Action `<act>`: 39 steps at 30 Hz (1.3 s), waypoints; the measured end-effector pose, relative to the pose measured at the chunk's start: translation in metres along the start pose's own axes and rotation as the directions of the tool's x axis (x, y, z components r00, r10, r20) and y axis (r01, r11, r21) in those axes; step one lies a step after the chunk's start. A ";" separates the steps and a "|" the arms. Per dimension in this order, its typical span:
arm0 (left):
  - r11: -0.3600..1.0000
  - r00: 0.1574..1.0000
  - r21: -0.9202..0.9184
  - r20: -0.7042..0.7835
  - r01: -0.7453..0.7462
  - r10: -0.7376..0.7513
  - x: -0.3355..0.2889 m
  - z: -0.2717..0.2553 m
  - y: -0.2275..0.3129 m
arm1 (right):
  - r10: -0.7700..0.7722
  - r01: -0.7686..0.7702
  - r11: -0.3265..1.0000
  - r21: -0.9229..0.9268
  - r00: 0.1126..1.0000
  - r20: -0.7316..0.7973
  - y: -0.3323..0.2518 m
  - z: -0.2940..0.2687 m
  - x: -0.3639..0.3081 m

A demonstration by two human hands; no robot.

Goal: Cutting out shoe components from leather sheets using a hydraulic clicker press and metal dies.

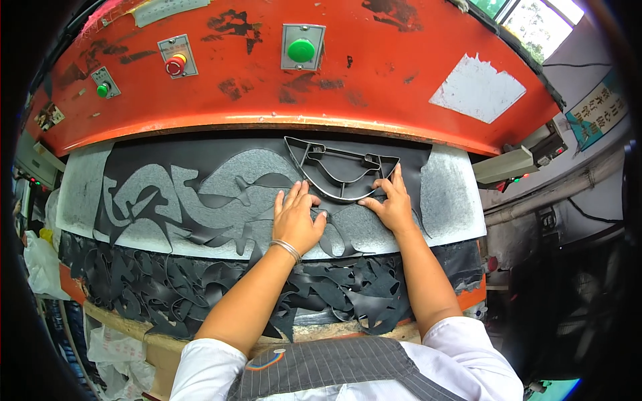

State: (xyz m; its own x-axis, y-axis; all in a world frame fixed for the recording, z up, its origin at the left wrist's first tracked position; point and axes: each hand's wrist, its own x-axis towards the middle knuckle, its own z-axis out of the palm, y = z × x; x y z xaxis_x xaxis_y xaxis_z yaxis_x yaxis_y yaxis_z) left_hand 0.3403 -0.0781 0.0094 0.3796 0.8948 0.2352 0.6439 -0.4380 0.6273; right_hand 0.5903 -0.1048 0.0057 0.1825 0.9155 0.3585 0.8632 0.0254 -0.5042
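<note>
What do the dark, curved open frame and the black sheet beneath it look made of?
Dark, curved open frame: likely dull steel; thin, rigid-looking walls with glinting edges. Smooth black sheet: perhaps leather or synthetic, softly sheened, curling limply where cut.

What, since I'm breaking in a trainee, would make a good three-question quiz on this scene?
1. True or false: the right hand touches the metal cutting die.
2. What colour is the push button between the two green ones? A) blue B) red C) white
3. Fill in: the metal bangles are on the person's ____ arm.

Key: 1 true; 2 B; 3 left.
</note>
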 end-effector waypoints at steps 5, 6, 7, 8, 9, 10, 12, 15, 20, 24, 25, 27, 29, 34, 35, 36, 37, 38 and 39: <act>0.978 0.976 -0.164 0.191 0.132 -0.099 0.002 -0.025 -0.013 | 0.115 -0.100 0.991 -0.094 0.979 0.171 -0.027 -0.010 0.001; 0.904 0.993 -0.412 0.079 0.110 -0.085 -0.001 -0.036 -0.029 | 0.096 -0.086 0.994 -0.067 0.985 0.146 -0.038 -0.017 -0.004; 0.861 0.990 -0.487 0.074 0.144 -0.124 0.005 -0.075 -0.013 | 0.048 -0.046 0.997 -0.065 0.998 0.028 -0.041 -0.032 -0.009; 0.857 0.992 -0.514 -0.084 0.037 -0.093 0.007 -0.111 -0.019 | -0.022 0.018 0.999 -0.049 0.996 -0.085 -0.054 -0.041 -0.009; 0.894 0.944 -0.446 -0.312 -0.043 -0.111 0.005 -0.138 -0.042 | -0.085 0.080 0.996 -0.051 0.989 -0.118 -0.070 -0.047 -0.010; 0.857 0.884 -0.511 -0.428 -0.066 -0.188 0.009 -0.163 -0.061 | -0.197 0.195 0.980 -0.022 0.975 -0.102 -0.079 -0.055 -0.007; 0.926 0.724 -0.378 -0.640 -0.004 -0.258 0.005 -0.219 -0.145 | -0.109 0.108 0.988 0.114 0.994 0.000 -0.130 -0.055 0.002; 0.924 0.549 -0.365 -0.752 0.113 -0.365 -0.013 -0.271 -0.200 | -0.182 0.220 0.928 0.301 0.972 -0.151 -0.192 -0.055 0.005; 0.996 0.477 0.015 -0.879 0.088 -0.029 -0.021 -0.336 -0.210 | -0.195 0.238 0.968 0.084 0.916 -0.351 -0.264 -0.054 0.026; 0.977 0.723 -0.207 -0.668 0.049 -0.177 -0.081 -0.381 -0.179 | -0.101 0.166 0.942 0.290 0.969 -0.227 -0.288 -0.081 0.004; 0.971 0.751 -0.239 -0.641 0.003 -0.160 -0.094 -0.375 -0.156 | -0.111 0.160 0.938 0.308 0.979 -0.168 -0.281 -0.091 -0.013; 0.913 0.843 -0.387 -0.442 0.129 -0.307 -0.136 -0.340 -0.119 | -0.140 0.119 0.956 0.268 0.988 0.062 -0.259 -0.097 -0.065; 0.917 0.883 -0.152 -0.250 0.369 -0.397 -0.182 -0.313 -0.083 | -0.235 0.161 0.963 0.218 0.896 0.377 -0.244 -0.093 -0.123; 0.990 0.972 0.031 -0.196 0.140 -0.131 -0.252 -0.224 -0.058 | -0.324 0.309 0.942 0.130 0.739 0.590 -0.220 -0.115 -0.263; 0.989 0.973 0.085 -0.209 0.118 -0.098 -0.247 -0.213 -0.050 | -0.277 0.305 0.951 0.045 0.782 0.558 -0.212 -0.116 -0.280; 0.968 0.971 0.200 -0.212 0.150 -0.107 -0.240 -0.205 -0.039 | -0.234 0.293 0.956 -0.033 0.822 0.520 -0.207 -0.112 -0.289; 0.964 0.975 0.227 -0.201 0.139 -0.094 -0.234 -0.197 -0.038 | -0.273 0.317 0.948 0.007 0.806 0.525 -0.211 -0.111 -0.292; 0.933 0.975 0.312 -0.181 0.178 -0.125 -0.233 -0.189 -0.039 | -0.249 0.308 0.951 -0.037 0.827 0.503 -0.220 -0.113 -0.293; 0.904 0.982 0.391 -0.131 0.175 -0.134 -0.233 -0.183 -0.038 | -0.215 0.289 0.953 -0.087 0.852 0.478 -0.223 -0.115 -0.294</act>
State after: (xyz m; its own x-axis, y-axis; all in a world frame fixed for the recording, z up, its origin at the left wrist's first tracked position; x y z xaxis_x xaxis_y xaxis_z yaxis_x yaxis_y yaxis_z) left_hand 0.1056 -0.2544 0.0665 0.1995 0.9489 0.2447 0.9081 -0.2729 0.3177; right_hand 0.3984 -0.4262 0.1031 -0.2549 0.9662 0.0382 0.9167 0.2541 -0.3084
